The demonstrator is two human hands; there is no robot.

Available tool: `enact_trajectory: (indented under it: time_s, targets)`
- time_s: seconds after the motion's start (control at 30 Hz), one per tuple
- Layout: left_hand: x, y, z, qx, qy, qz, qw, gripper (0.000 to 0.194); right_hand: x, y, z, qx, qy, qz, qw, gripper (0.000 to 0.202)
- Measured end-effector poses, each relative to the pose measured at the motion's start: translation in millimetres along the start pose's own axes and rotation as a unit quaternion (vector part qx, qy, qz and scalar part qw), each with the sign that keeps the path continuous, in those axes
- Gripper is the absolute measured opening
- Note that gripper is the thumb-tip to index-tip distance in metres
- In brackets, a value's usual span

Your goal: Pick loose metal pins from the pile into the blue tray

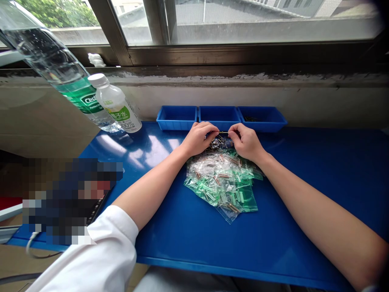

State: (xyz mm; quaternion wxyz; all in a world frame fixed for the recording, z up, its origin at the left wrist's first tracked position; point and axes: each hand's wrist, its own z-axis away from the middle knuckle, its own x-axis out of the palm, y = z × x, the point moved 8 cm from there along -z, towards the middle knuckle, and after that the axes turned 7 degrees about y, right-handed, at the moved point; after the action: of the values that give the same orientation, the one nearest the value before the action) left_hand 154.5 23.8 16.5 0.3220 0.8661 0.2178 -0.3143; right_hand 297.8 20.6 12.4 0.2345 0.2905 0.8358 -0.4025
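A thin metal pin (pixel 223 132) stretches level between my hands, just in front of the blue bins. My left hand (pixel 200 138) pinches one end of it with thumb and fingertips, and my right hand (pixel 245 141) pinches the other. Below the fingers lies a loose pile of thin metal pins (pixel 216 143), partly hidden by my left hand. Nearer to me is a heap of small clear and green plastic bags (pixel 223 178), some with copper-coloured pieces inside. What kind of part the pin is, I cannot make out.
Three joined blue bins (pixel 176 124) stand against the wall; small dark pieces (pixel 251 119) lie in the right one. A white-capped bottle (pixel 117 106) and a large water bottle (pixel 65 71) stand at the back left. A blurred-out object (pixel 69 198) lies at the table's (pixel 319 194) left edge.
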Motion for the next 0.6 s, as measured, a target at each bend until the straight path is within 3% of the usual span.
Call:
enact_trajectory:
  time_s: [0.33, 0.6]
  targets:
    - [14.0, -10.3, 5.5, -0.030, -0.078, -0.027, 0.996, 0.021, -37.9, 35.2, -2.3, 0.119, 0.189, 0.076, 0.972, 0.017]
    - [20.6, -14.3, 7.4, -0.038, -0.115, -0.045, 0.992, 0.025, -54.3, 60.2, -1.6, 0.155, 0.232, 0.148, 0.949, 0.014]
